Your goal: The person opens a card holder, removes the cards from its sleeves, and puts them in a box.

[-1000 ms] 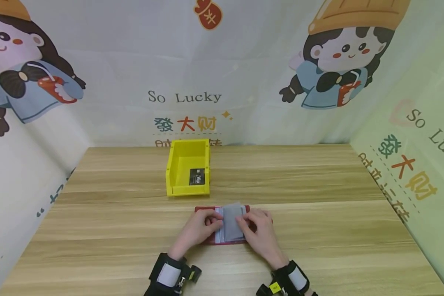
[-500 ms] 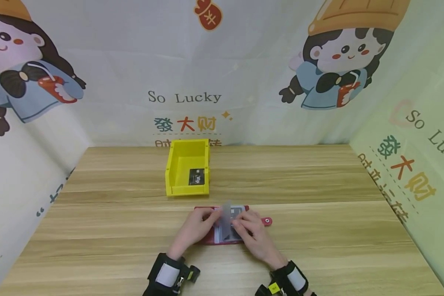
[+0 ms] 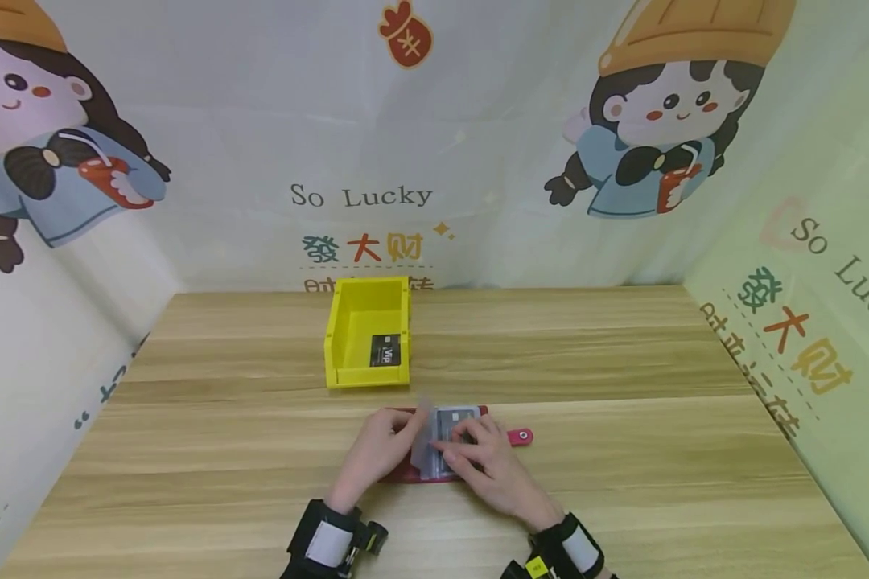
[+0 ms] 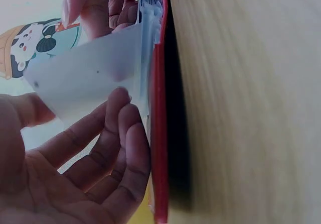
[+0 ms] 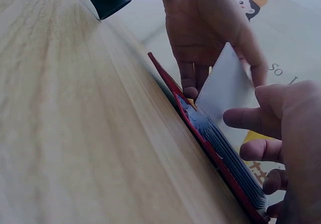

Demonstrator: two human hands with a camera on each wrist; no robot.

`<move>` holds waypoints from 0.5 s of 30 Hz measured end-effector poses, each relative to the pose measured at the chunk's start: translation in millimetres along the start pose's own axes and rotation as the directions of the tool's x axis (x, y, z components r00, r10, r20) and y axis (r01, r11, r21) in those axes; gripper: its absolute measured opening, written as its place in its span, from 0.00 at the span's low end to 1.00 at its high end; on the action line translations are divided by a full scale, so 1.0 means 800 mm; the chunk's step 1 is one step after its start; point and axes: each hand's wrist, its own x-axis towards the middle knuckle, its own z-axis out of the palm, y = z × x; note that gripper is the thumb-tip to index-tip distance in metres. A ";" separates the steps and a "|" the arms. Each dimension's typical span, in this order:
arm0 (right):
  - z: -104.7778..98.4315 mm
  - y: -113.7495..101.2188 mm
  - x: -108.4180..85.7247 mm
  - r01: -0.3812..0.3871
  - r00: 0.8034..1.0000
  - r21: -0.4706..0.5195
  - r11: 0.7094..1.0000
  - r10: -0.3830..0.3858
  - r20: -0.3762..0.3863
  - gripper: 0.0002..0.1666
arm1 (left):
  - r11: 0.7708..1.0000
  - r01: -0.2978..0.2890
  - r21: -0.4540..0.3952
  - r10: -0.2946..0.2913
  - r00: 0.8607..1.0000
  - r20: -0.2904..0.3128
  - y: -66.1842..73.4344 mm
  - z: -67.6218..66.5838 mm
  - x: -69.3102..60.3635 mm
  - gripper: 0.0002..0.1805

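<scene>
A red card holder (image 3: pixel 403 474) lies open on the table, with clear sleeves (image 5: pixel 228 146) in a stack. One translucent sleeve (image 3: pixel 422 450) is lifted and leans left, above the red cover. My left hand (image 3: pixel 380 446) has this sleeve (image 4: pixel 90 76) between its thumb and curled fingers (image 4: pixel 118 103). My right hand (image 3: pixel 496 470) is over the stack with its fingers (image 5: pixel 251 121) spread and loosely bent, the index fingertip close to the lifted sleeve; contact is unclear. A dark card (image 3: pixel 446 420) shows in the sleeve below, partly hidden by the right fingers.
Behind the holder stands a yellow bin (image 3: pixel 368 375) with a black "Vip" card (image 3: pixel 385 351) inside. The holder's red snap strap (image 3: pixel 520 437) sticks out to the right. Printed cloth (image 3: pixel 492 241) borders the wooden table (image 3: pixel 623 466) at the back and sides.
The translucent sleeve has turned from right to left, uncovering the dark card. The right fingers have shifted left over the stack, and the strap has come into view. The left hand has barely moved.
</scene>
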 end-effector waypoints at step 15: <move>0.002 -0.001 0.001 0.003 1.000 -0.125 0.992 0.001 0.030 0.15 | 0.994 0.000 0.108 0.016 0.989 -0.145 -0.008 -0.014 -0.007 0.08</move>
